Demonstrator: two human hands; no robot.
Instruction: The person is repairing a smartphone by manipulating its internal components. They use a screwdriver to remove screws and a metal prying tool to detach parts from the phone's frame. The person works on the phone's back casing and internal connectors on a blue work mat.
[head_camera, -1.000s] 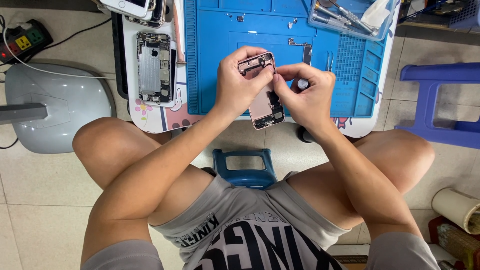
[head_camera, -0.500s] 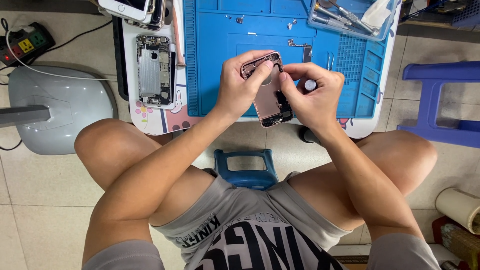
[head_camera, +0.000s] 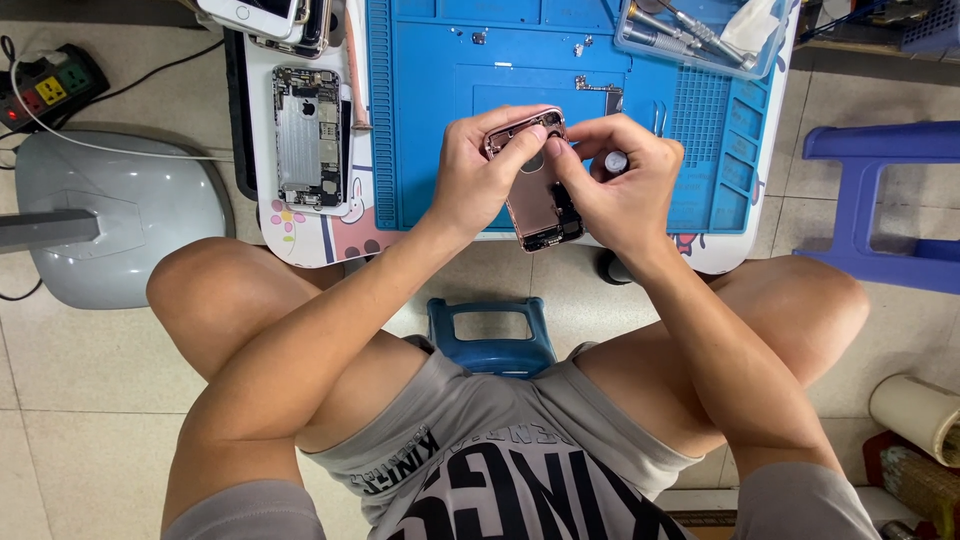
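Fingers of both hands were clamped on a rose-gold phone housing (head_camera: 535, 190), lifted just above the blue mat (head_camera: 430, 120): the left hand (head_camera: 480, 175) pinched its top corner, the right hand (head_camera: 620, 185) its far edge. It looked light, stiff, thin-walled and fragile inside, best gripped by the rims.

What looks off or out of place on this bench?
Loose small parts lie scattered on the blue mat, not in its trays. A second opened phone sits off the mat, near the table edge. Both hands, left and right, hold the pink phone shell.
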